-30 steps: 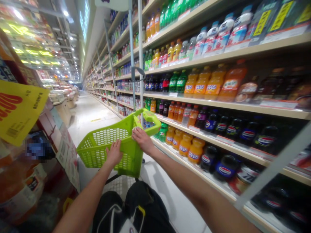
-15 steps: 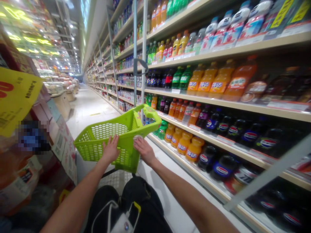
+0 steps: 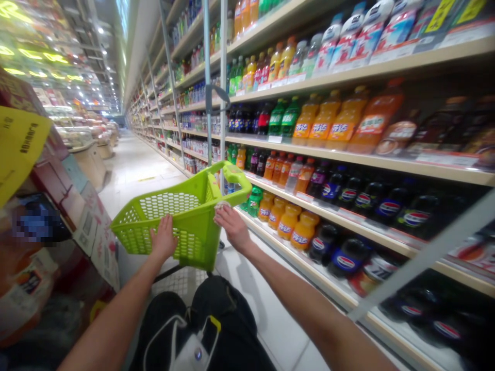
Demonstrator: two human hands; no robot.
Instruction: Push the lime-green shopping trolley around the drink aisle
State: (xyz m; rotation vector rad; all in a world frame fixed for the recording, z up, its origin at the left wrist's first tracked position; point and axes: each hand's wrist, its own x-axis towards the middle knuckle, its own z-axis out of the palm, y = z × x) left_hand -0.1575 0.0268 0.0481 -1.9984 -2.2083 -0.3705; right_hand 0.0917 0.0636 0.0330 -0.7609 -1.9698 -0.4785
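Observation:
A lime-green plastic shopping cart (image 3: 197, 242) with a perforated basket stands crosswise before my knees. My left hand (image 3: 164, 239) lies against the near side of the basket, its fingers stretched upward just below the rim. Up near the handle end, my right hand (image 3: 235, 229) presses a small crumpled whitish wipe (image 3: 221, 205) to the basket's upper corner. The wipe is pinched under the fingertips and mostly covered by them. On my lap rests a white device (image 3: 193, 353) with a cable.
Shelves of drink bottles (image 3: 320, 123) line the right side, with a slanting metal post (image 3: 421, 257) close by. Stacked boxes (image 3: 93, 226) and a yellow price sign (image 3: 21, 149) crowd the left. A tiled aisle (image 3: 131, 159) runs ahead.
The view has shifted slightly, so most things sit a little further left. My right hand has moved slightly off the cart's side while its fingertips keep the wipe at the corner.

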